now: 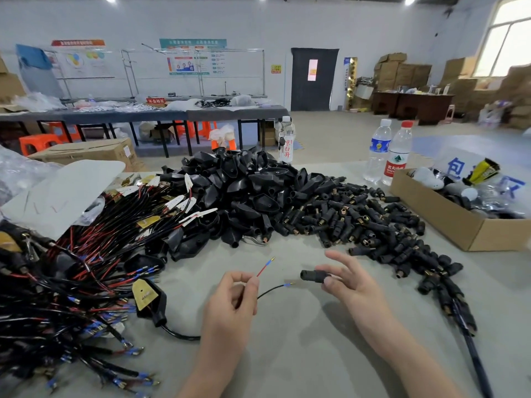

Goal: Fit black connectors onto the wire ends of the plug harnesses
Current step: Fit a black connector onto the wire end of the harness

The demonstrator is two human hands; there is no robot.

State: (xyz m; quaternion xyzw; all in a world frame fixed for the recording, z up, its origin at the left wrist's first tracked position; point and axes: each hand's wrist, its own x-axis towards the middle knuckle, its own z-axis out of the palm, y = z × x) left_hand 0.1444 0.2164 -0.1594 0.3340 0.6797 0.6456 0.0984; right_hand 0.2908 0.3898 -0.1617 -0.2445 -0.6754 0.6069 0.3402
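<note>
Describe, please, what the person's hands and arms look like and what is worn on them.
The left hand and the right hand are bare: no gloves, no rings or watch visible. Both forearms are uncovered too, with no sleeve in view down to the picture's edge.

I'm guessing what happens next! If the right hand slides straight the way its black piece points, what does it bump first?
Likely the blue tip of the black wire, just ahead of the black connector that the right hand pinches; the left hand holds that wire. Depth is unclear.
</note>
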